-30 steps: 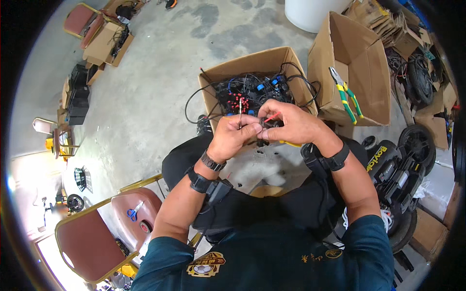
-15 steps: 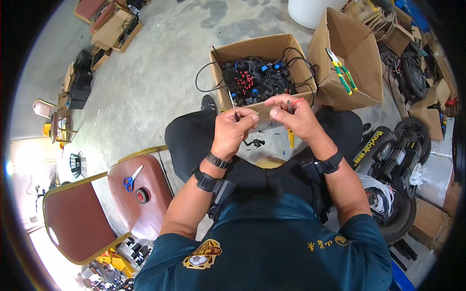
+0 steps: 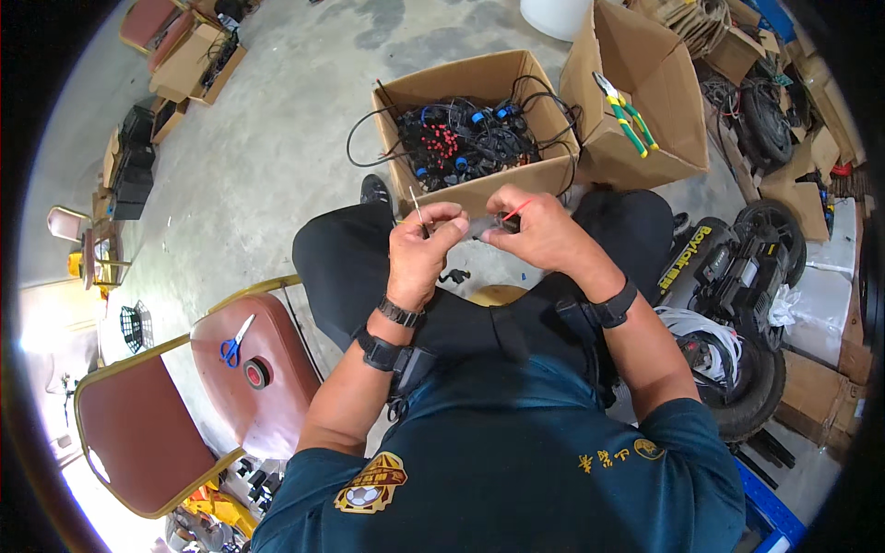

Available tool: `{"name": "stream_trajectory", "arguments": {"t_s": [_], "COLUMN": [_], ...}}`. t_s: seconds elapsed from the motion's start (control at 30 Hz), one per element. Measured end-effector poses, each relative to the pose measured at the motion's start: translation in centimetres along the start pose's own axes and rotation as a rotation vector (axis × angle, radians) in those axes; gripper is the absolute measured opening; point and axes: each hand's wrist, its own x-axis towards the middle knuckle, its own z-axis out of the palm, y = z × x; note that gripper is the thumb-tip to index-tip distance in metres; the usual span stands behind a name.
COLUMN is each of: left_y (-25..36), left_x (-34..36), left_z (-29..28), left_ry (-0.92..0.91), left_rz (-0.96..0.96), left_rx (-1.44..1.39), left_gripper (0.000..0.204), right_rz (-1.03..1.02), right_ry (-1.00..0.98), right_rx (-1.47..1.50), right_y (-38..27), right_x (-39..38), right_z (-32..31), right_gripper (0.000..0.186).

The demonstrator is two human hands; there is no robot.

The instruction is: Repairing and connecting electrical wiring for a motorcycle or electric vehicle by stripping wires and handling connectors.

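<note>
We hold a small dark connector piece [image 3: 483, 226] between both hands above our lap, just on the near side of the open cardboard box [image 3: 466, 83]. A red wire [image 3: 518, 209] sticks up from it at our right hand [image 3: 539, 230], whose thumb and forefinger are pressed together on the piece's right end, the other fingers curled under. Our left hand [image 3: 419, 251] pinches the left end with closed fingers, and a thin pale wire [image 3: 418, 202] rises from that grip toward the box's near wall.

The box holds a tangle of black cables [image 3: 461, 138] with red and blue plugs; loops spill over its left and right walls. Just right of the box a second, larger carton [image 3: 645, 101] lies tipped on its side, with green-and-yellow-handled pliers [image 3: 627, 115] resting on its inner face. Well to the left of the box, beside our left knee, a brown padded chair [image 3: 253, 369] carries blue-handled scissors [image 3: 234, 340] and a roll of tape [image 3: 256, 372] just beside them.
</note>
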Motion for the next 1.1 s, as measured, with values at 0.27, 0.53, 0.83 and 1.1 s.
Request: {"name": "stream_trajectory", "arguments": {"t_s": [0.27, 0.53, 0.83, 1.1], "left_y": [-1.1, -1.1, -3.5, -2.2], "left_x": [-0.4, -0.7, 0.3, 0.6], "left_z": [0.7, -0.1, -0.2, -1.4], "left_ry": [-0.339, -0.214, -0.209, -0.056], "left_rz": [0.142, -0.014, 0.147, 0.036], "left_rx": [0.245, 0.296, 0.324, 0.218], "left_gripper": [0.016, 0.007, 0.007, 0.005], "right_rz": [0.06, 0.019, -0.003, -0.048], "right_ry": [-0.18, -0.19, -0.249, -0.221], "right_rx": [-0.411, -0.214, -0.288, -0.392], "right_y": [0.1, 1.7, 3.2, 2.8], "right_x": [-0.3, -2.6, -3.8, -3.9], "right_z": [1.7, 1.3, 1.0, 2.8], "right_gripper": [0.05, 0.068, 0.064, 0.045]}}
